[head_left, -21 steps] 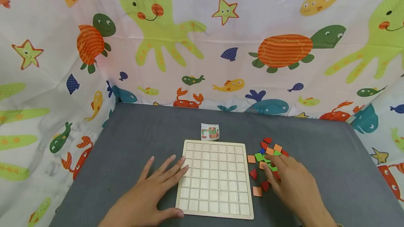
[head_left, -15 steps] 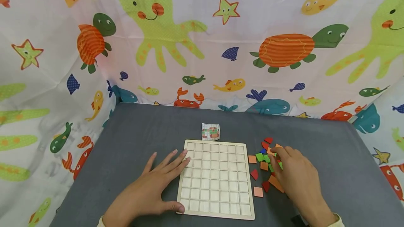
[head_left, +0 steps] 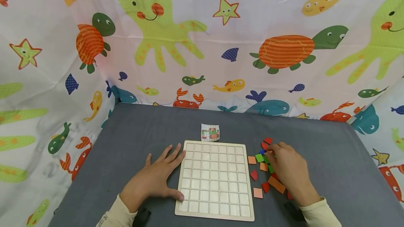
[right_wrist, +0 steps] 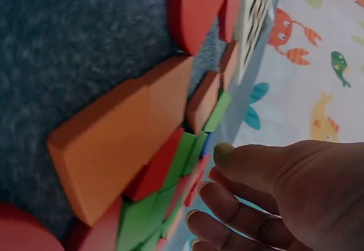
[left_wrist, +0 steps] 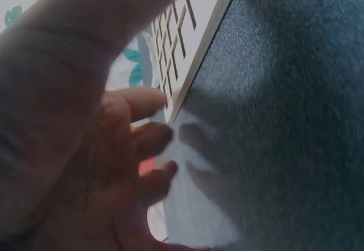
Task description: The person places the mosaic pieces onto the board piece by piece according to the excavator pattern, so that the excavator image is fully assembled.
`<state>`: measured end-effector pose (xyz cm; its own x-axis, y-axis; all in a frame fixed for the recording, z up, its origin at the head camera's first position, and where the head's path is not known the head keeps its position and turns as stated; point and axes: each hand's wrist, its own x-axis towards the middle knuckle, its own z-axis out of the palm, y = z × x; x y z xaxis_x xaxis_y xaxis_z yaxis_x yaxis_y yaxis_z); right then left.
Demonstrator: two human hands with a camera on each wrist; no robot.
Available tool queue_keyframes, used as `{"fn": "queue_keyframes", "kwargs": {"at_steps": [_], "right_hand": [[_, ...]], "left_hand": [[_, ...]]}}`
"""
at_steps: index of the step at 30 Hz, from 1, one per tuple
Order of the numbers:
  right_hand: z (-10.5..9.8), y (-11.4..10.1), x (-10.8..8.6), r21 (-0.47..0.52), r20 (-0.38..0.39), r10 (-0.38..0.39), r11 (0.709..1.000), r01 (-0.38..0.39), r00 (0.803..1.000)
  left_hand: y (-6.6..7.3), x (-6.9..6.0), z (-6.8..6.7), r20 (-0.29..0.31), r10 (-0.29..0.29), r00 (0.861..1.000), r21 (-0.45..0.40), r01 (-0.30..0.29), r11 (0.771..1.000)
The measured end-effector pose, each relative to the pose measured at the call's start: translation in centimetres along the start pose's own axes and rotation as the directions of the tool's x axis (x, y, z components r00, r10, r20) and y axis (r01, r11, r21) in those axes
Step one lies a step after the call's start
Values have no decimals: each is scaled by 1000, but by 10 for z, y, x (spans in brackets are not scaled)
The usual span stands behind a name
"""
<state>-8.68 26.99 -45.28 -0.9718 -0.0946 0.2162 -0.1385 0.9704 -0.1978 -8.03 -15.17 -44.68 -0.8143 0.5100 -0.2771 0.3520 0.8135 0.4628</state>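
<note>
Shifted the right hand (head_left: 288, 167) a little toward the far edge of the table (head_left: 142, 129) since the earliest frame, baring some orange blocks (head_left: 276, 185); also drew the left hand (head_left: 154, 179) back somewhat.

Find the board (head_left: 214, 176) near the middle of the table, squarish, to the left of the right hand's grip. Keep the left hand nearer to it: fingers spread wide at its left edge, thumb over the rim close to its near left corner.

See the pile of coloured blocks (head_left: 263, 166) between the board's right edge and the table's right edge, closer to the former. Reach over its far part with the right hand, fingers bent and thumb close to them; cannot tell of any block pinched there. Would judge any coming move to turn on this: blocks right at the right fingertips, board leftward from them.

Spot a small printed card (head_left: 210, 132) just past the board's far edge.

Take the orange blocks for one long bar from the head view, slanting nearer the table's right edge at the near end. Find a seam across it from the right wrist view, so probably two. Glimpse a blue block (head_left: 262, 151) beside the right fingertips.
</note>
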Motion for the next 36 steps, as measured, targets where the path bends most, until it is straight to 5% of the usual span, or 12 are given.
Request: {"fn": "queue_keyframes", "kwargs": {"at_steps": [11,36], "right_hand": [[9,4,8,28,43,0,1000,-2,999],[15,-4,21,46,107,1,999,-6,994]], "left_hand": [[1,3,1,36,-66,997,-17,67,998],[-2,6,5,52,-98,994,-16,99,995]]}}
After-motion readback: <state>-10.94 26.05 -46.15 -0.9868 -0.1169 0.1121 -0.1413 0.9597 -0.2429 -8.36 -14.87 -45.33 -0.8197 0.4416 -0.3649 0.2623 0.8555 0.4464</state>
